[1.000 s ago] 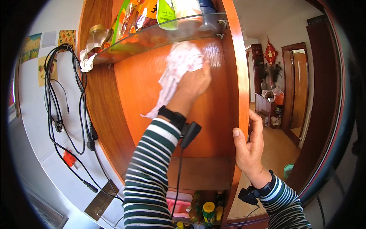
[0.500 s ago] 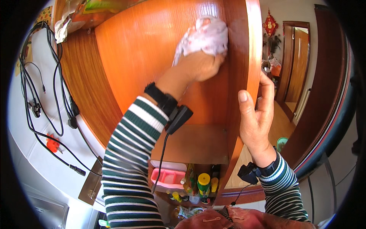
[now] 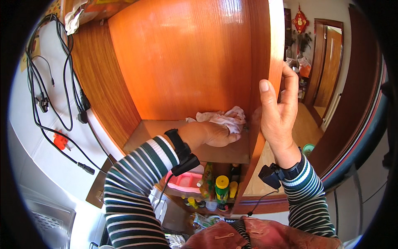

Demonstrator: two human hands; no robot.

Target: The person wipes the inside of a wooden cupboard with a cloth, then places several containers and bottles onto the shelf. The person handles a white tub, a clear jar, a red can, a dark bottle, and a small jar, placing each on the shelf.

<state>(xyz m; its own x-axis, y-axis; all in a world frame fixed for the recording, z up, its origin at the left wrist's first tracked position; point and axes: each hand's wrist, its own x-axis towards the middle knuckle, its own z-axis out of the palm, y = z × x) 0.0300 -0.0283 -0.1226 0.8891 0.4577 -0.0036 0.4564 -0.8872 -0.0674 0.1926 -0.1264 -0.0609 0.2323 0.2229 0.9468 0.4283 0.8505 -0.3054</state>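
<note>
My left hand [image 3: 215,133] presses a crumpled white cloth with pinkish marks [image 3: 226,118] onto the brown shelf [image 3: 161,129] of an open wooden cabinet. The cloth lies at the shelf's back right, against the glossy orange-brown back panel [image 3: 178,62]. Most of the fingers are hidden by the cloth and the back of the hand. My right hand [image 3: 280,114] grips the cabinet's right side panel [image 3: 275,37], thumb on the near face and fingers curled round the outer side. Each wrist carries a black strap with a small black device.
Below the shelf stand a pink divided tray [image 3: 184,181], a green bottle with a yellow cap [image 3: 222,187] and several other bottles. Black cables [image 3: 31,83] hang on the white wall at left, near a red hook [image 3: 61,141]. A doorway [image 3: 325,70] opens at right.
My left hand has moved the cloth down from the upper right of the back panel to the shelf. My right hand keeps its hold on the side panel.
</note>
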